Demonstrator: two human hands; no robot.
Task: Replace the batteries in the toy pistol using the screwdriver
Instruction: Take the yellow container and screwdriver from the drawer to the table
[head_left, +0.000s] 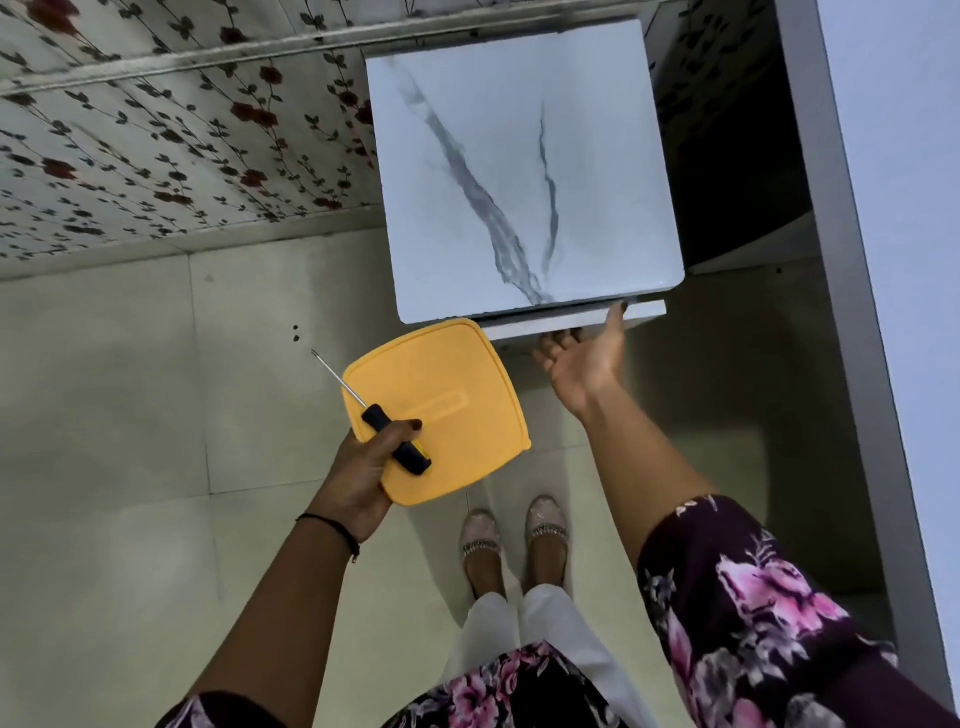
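My left hand (363, 467) holds a yellow-lidded square container (457, 395) from below, with a black-and-yellow-handled screwdriver (384, 421) pinned on the lid under the thumb, its thin shaft pointing up-left. My right hand (584, 364) reaches forward with fingers spread against the front edge of a drawer (582, 317) that sticks out slightly under the marble-patterned cabinet top (519, 171). Whether the fingers grip that edge cannot be told. No toy pistol or batteries are in view.
I stand on a pale tiled floor (156, 415); my feet in sandals (514, 535) are right before the cabinet. A floral-papered wall (156, 130) is at the left. A grey-white vertical panel (857, 312) rises at the right, with a dark gap behind the cabinet.
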